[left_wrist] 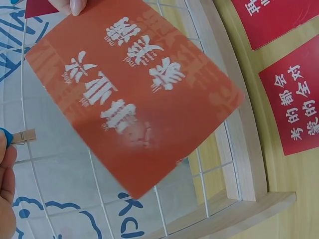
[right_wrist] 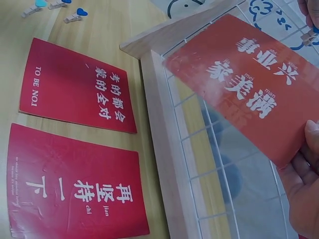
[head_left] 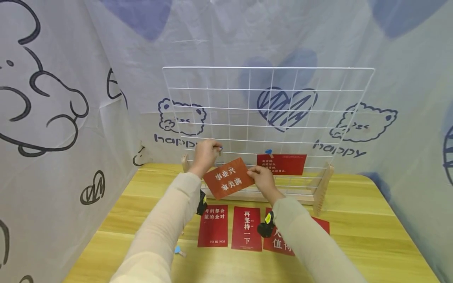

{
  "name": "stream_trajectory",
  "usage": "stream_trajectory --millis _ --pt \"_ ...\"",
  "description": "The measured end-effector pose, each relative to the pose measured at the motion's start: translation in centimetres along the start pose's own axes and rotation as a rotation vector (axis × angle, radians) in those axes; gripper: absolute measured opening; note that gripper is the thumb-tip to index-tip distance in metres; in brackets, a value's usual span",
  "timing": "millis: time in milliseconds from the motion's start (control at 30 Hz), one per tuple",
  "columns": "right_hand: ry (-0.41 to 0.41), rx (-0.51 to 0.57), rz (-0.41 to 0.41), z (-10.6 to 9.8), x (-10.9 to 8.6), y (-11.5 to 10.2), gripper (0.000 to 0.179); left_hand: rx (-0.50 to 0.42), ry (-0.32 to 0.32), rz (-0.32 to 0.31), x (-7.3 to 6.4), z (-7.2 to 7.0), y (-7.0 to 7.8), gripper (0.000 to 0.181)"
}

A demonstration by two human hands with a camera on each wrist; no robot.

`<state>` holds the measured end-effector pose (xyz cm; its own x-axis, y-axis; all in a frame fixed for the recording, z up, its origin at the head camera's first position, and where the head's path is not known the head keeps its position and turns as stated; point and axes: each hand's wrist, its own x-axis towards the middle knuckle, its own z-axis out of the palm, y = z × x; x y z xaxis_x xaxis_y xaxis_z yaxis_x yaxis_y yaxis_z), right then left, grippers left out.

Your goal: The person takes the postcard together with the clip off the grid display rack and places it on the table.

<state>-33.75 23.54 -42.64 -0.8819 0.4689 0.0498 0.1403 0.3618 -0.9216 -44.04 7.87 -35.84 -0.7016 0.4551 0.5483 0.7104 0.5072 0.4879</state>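
Note:
My right hand [head_left: 264,181] pinches an orange-red card [head_left: 229,179] with white Chinese characters by its right edge. The card is tilted in front of a white wire grid [head_left: 270,67]. Up and to the left of the card, my left hand [head_left: 206,154] grips a small wooden clothespin [left_wrist: 24,136] with a blue heart on it. In the left wrist view, the clothespin's tip is at a grid wire, apart from the card. A red card [head_left: 283,164] hangs on the grid at the right, under another blue-heart clothespin [head_left: 269,152].
Several red cards, among them one with a vertical line of characters [head_left: 246,228], lie on the wooden table [head_left: 371,236] before the grid's wooden base [head_left: 301,198]. Loose heart clothespins [right_wrist: 76,16] lie at the table's left. Patterned cloth [head_left: 219,31] hangs behind and at both sides.

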Motion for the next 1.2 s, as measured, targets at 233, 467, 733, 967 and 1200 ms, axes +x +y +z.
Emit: stream_trajectory --millis 233,467,733,967,1200 --pt "0.031 0.014 0.005 0.0 -0.5 0.3 0.013 -0.034 0.069 0.021 -0.3 0.3 -0.2 0.007" --pt "0.038 0.057 0.031 -0.1 -0.9 0.5 0.013 -0.067 0.107 0.005 -0.4 0.2 0.2 0.006" --pt "0.040 0.083 0.026 -0.4 -1.7 1.2 0.015 -0.223 0.131 -0.113 -1.7 -0.2 0.0 0.006" --pt "0.027 0.161 0.074 -0.2 -2.6 1.7 0.017 -0.183 0.100 -0.324 -3.7 -1.0 -0.4 0.012" --pt "0.035 0.241 0.101 0.1 -3.7 2.0 0.016 -0.360 0.185 -0.375 -5.7 -1.5 -0.7 0.011"
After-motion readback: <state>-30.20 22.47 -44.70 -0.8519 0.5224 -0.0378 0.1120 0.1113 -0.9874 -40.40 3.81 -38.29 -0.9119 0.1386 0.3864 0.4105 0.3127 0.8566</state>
